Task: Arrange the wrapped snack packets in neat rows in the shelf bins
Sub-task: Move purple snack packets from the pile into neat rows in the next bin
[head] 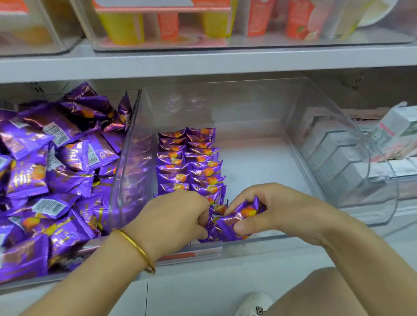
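Observation:
Purple wrapped snack packets (190,164) stand in two neat rows along the left side of a clear plastic bin (300,149). At the near end of the rows my right hand (267,210) pinches a purple packet (238,216) between thumb and fingers. My left hand (174,216), with a gold bangle on the wrist, has its fingers curled around the front packets of the rows, right beside the held one. To the left, a second bin (127,153) holds a loose heap of the same purple packets (43,172).
White and green boxes (398,145) fill a clear bin at the right. The shelf above (208,62) carries bins of orange and yellow cups (166,25). My knee and a white shoe (251,312) are at the bottom right, over a pale floor.

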Action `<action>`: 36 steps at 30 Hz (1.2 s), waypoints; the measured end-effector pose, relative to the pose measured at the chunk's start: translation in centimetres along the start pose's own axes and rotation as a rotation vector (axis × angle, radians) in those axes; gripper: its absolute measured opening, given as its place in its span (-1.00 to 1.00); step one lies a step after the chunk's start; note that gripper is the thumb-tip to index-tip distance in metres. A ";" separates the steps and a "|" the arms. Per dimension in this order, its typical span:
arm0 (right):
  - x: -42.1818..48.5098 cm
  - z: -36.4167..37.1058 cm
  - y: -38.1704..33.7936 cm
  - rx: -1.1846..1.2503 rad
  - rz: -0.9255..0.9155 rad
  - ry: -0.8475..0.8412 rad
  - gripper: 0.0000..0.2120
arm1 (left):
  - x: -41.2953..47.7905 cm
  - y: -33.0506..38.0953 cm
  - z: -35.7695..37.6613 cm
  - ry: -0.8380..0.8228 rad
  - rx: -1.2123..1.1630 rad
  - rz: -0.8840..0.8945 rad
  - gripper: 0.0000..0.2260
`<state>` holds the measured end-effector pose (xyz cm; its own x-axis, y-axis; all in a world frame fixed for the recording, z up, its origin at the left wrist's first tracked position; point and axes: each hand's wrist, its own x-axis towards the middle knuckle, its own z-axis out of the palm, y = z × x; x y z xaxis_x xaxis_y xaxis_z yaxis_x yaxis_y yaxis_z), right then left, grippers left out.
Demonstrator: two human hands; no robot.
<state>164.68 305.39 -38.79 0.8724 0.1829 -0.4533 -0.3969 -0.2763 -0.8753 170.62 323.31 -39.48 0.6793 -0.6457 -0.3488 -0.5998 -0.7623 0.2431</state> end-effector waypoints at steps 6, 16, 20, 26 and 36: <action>0.2 -0.1 0.2 0.003 0.014 -0.015 -0.76 | 0.4 0.0 0.4 0.036 -0.084 -0.027 -0.93; 0.6 -0.2 0.5 -0.042 0.053 -0.025 -0.75 | 0.8 -0.4 0.7 -0.032 -0.008 -0.043 -0.87; 0.4 -0.6 0.5 -0.116 0.028 -0.021 -0.73 | 0.7 -0.4 0.5 -0.007 -0.088 -0.079 -0.86; 0.1 -1.7 0.6 -0.232 -0.006 -0.047 -0.80 | 0.3 -0.2 0.6 0.054 -0.086 -0.107 -0.88; 1.3 -0.8 -1.0 -0.498 -0.094 -0.290 -0.68 | 0.1 -0.5 1.0 0.109 -0.172 -0.106 -0.87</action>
<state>166.47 305.11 -38.37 0.7558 0.4597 -0.4663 -0.0782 -0.6436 -0.7613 170.57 323.71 -40.52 0.7817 -0.5558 -0.2829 -0.4484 -0.8161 0.3645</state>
